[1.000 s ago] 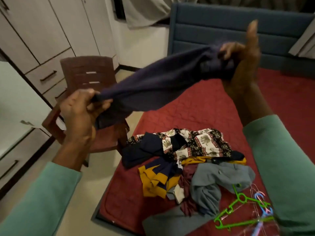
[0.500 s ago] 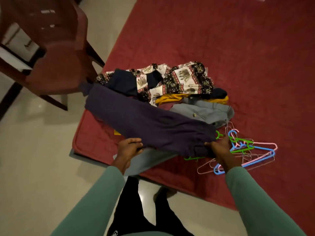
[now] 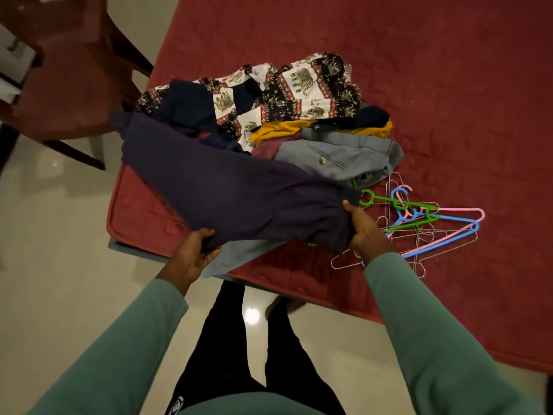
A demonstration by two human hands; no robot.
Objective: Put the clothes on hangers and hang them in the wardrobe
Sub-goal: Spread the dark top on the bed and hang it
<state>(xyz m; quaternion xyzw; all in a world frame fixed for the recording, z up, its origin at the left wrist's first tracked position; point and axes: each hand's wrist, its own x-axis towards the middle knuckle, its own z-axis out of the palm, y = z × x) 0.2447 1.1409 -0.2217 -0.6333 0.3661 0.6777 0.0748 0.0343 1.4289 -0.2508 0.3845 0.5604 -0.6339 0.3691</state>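
Dim room, with a red quilted bed (image 3: 434,70) filling the upper right of the frame. Glossy cream floor (image 3: 54,265) along the left and bottom, with a bright glare spot (image 3: 252,316) at lower centre. Brown plastic chair (image 3: 68,85) at upper left, just beside the bed's corner.

The garment (image 3: 233,190) is soft, matt cloth — the bedspread (image 3: 449,85) dull, quilted red fabric. The hangers (image 3: 454,219) are smooth coloured plastic and thin shiny wire. The floor (image 3: 59,235) is glossy tile — the chair (image 3: 68,85) smooth brown plastic.
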